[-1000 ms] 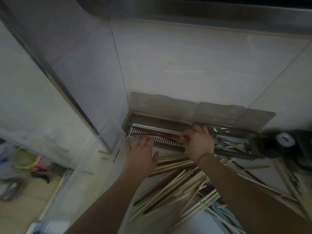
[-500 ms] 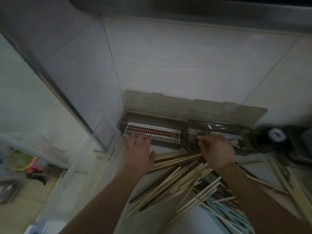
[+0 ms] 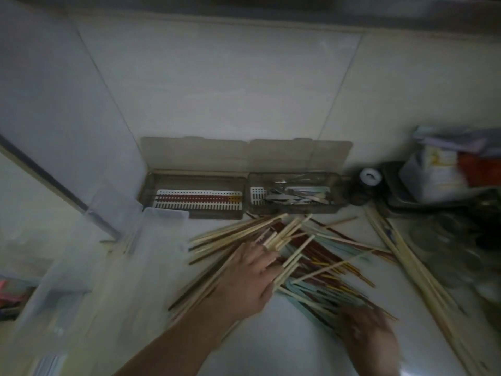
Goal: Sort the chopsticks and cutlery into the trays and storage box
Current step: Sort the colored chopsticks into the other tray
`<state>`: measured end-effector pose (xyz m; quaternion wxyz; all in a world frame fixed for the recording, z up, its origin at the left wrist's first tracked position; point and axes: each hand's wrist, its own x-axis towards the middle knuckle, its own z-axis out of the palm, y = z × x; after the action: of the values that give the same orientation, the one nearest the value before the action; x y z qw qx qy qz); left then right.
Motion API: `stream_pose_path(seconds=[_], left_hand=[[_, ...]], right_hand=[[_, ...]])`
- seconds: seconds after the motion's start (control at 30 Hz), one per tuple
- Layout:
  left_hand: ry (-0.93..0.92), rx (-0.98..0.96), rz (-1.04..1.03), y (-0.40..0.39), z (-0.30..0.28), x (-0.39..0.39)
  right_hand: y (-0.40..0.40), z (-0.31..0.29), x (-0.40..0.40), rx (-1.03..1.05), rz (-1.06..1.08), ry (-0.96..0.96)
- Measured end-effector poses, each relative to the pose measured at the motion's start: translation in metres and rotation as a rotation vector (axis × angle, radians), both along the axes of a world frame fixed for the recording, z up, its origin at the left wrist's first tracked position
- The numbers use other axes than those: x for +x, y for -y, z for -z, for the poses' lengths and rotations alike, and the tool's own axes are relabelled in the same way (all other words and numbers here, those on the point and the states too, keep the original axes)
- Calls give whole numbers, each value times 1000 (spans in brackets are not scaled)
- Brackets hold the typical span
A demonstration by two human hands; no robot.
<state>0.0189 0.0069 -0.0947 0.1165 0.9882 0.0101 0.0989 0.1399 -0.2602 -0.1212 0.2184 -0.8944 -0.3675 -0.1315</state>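
Mid-sort, by the look of it — gathering from the loose chopsticks (image 3: pixel 303 256) heaped on the tabletop (image 3: pixel 271 346). Left hand (image 3: pixel 248 278) laid over the pile, fingers (image 3: pixel 267 260) reaching among pale wooden sticks; pinching or merely pressing, cannot tell. Right hand (image 3: pixel 364 328) low on the pile's near edge, blurred, grip unreadable. Left tray (image 3: pixel 195 199) against the wall with red sticks already slotted; right tray (image 3: pixel 295 195) holding cutlery. Clear storage box (image 3: pixel 113 253) just left of the pile. Next, probably: separating one colour, aligning ends, carrying to a tray. No legible writing — package (image 3: pixel 433 172) at right too blurred.
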Motion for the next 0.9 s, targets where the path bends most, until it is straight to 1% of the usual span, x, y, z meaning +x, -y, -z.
stream_pose_path(seconds=[0.07,0.13,0.27,0.37,0.53,0.67,0.77,0.9], left_hand=[[-102,45,137,18,4,-2],[-164,109,187,32,6,-5],[-200,103,91,51,10,-10],[-203,114,62,61,13,-15],[-153,118,138,81,17,-15],[-223,100,111,90,21,-13],[-204,73,105,89,19,-16],[-156,114,126,87,19,-16]], right_hand=[[9,9,-7,4,-36,29],[13,11,-12,-22,-60,28],[18,11,-18,-24,-54,-13],[23,15,-28,-31,-69,-8],[22,22,-44,-63,-87,-4],[28,31,-52,-32,-244,5],[45,32,-52,7,-333,-48],[73,32,-43,53,-294,-95]])
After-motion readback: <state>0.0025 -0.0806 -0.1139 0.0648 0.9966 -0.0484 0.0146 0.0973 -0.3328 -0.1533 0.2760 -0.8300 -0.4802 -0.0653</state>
